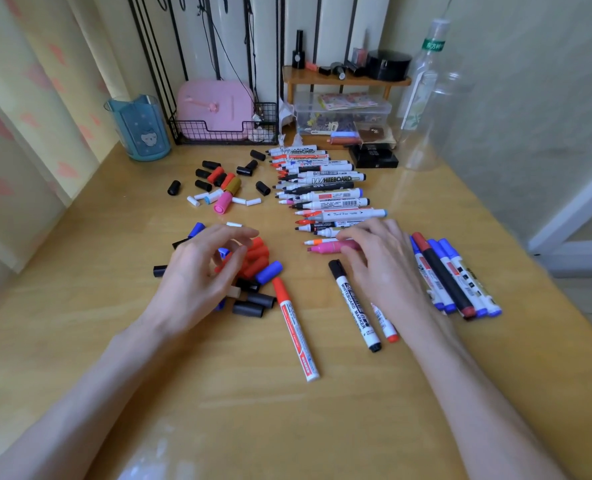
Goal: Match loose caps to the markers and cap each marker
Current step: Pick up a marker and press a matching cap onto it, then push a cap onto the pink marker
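At the left of centre, the left hand [201,271] hovers over the near cap pile [258,263] of red, blue and black caps. Its fingers are apart and loosely bent, and I see nothing pinched. A small blue cap shows in the gap under them, but I cannot tell if it is touched. Above this hand, toward the upper middle of the frame, the pink cap [222,202] lies on the surface [287,427] at the edge of the far cap pile [218,181].

To the right, the pink marker [325,247] lies across the frame at the near end of the uncapped row [322,181], with its bare tip to the left. The right hand [381,261] curls its fingers around the marker's right end. I judge that the pink cap is the match. It is up and left from the marker, and the left hand is nearer to it.
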